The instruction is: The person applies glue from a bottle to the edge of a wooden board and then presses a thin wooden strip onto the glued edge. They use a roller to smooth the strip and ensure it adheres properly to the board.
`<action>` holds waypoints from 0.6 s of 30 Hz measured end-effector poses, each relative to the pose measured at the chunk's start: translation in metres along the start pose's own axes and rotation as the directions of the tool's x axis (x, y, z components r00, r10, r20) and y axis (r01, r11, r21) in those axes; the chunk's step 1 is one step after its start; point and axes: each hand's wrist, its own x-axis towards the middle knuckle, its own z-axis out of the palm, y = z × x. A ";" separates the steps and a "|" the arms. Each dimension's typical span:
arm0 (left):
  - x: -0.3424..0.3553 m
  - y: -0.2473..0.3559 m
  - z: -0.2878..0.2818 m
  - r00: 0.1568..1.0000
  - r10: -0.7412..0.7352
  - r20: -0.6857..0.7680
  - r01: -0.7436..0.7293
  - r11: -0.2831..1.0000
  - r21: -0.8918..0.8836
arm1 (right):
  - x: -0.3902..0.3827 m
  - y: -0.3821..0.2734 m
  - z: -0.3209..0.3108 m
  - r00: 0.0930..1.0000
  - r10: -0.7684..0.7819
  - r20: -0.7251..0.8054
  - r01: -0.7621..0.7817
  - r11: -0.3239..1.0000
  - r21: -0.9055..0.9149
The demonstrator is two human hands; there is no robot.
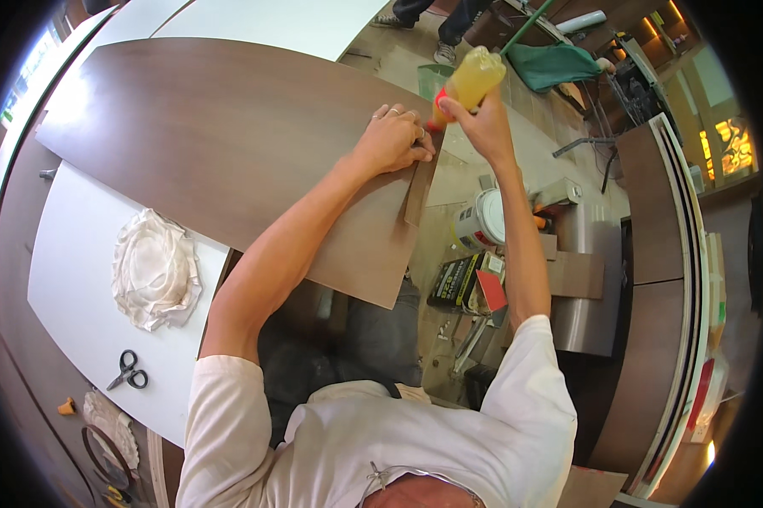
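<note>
My right hand (475, 114) grips a soft-looking translucent bottle of yellow liquid (477, 70), tipped nozzle-down, its red tip at the right end of a large brown panel (187, 135). Just left of the tip, my left hand (394, 140) rests with bent fingers on a narrow brown strip along that edge (415, 199); whether it pinches the strip is unclear. The panel lies over a white board (77, 254), which carries a crumpled cream cloth (153, 271) and black scissors (127, 370) at the left.
Below the panel's right end stand a white bucket (479, 218), a dark container (456, 282) and metal offcuts. Leaning boards (652, 322) line the right side. At the top are a person's legs (428, 21) and a green fabric item (538, 68) on the floor area.
</note>
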 end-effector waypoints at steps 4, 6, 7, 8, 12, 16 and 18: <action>0.002 0.001 -0.003 0.998 0.029 0.047 -0.028 1.000 -0.007 | 0.009 0.017 -0.007 0.999 -0.024 -0.038 0.021 0.997 -0.081; 0.000 0.000 -0.007 0.998 0.034 0.054 -0.036 0.999 0.023 | 0.005 0.014 -0.007 0.996 -0.077 -0.039 0.075 0.996 -0.058; -0.003 0.003 -0.009 0.998 0.022 0.064 -0.025 0.999 0.040 | -0.002 0.003 -0.007 0.997 -0.070 -0.024 0.069 0.997 -0.025; -0.005 0.005 -0.012 0.997 0.011 0.074 -0.015 0.998 0.057 | -0.005 -0.003 -0.006 0.998 -0.063 -0.009 0.063 0.998 0.007; -0.002 0.002 -0.003 0.999 0.031 -0.013 -0.031 0.998 0.051 | 0.005 0.009 -0.017 0.997 0.074 -0.038 -0.077 0.994 -0.073; 0.002 -0.001 0.001 0.999 0.037 -0.035 -0.035 0.998 0.048 | 0.000 0.009 -0.021 0.979 0.045 -0.197 -0.044 0.999 0.009; 0.002 -0.001 0.002 0.998 0.038 -0.051 -0.035 0.998 0.047 | -0.004 0.009 -0.021 0.974 0.003 -0.226 0.015 0.997 0.081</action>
